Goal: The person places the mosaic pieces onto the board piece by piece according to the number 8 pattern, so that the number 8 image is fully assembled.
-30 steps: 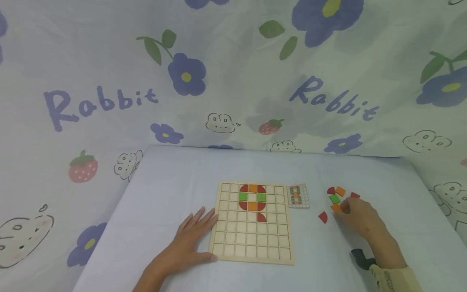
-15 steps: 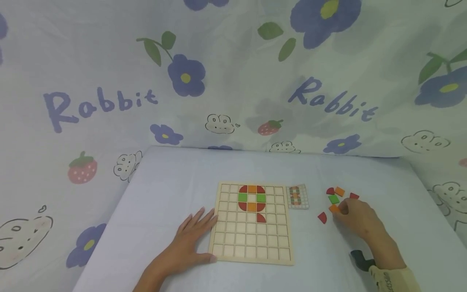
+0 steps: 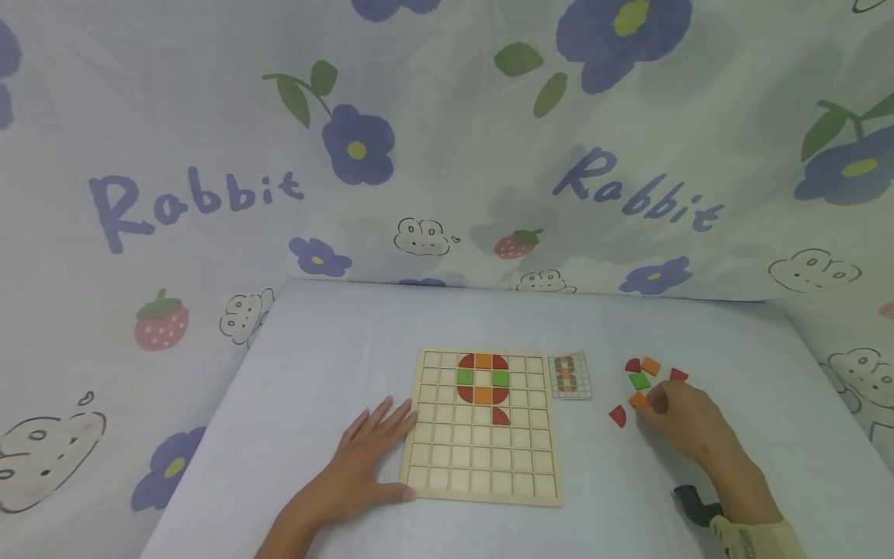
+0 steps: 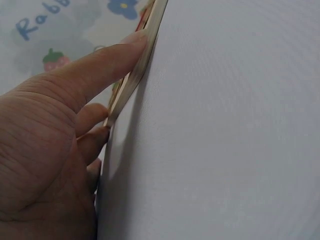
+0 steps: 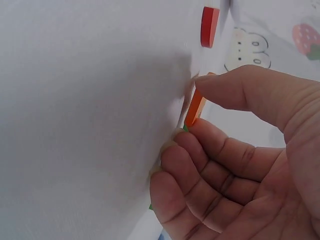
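My left hand (image 3: 359, 470) rests at the left side of a wooden grid board (image 3: 461, 454), its fingers spread, fingertips on the edge and thumb at the near corner. In the left wrist view that thumb lies against the board's rim (image 4: 132, 80). On the board, red quarter circles, orange squares and green squares (image 3: 500, 378) form a ring, with one more red quarter circle (image 3: 500, 417) below. To the right, my right hand (image 3: 687, 419) pinches an orange square tile (image 5: 196, 107) between thumb and index finger, low over the table. Its other fingers are curled.
Around my right hand lie a green square (image 3: 639, 380), another orange square (image 3: 651, 365) and red quarter circles (image 3: 618, 416). A small pattern card (image 3: 583, 380) sits against the board's right edge. A dark object (image 3: 693, 505) is beside my right wrist.
The orange tile in my right hand has shifted slightly left and towards me. My left hand and the board have stayed in place.
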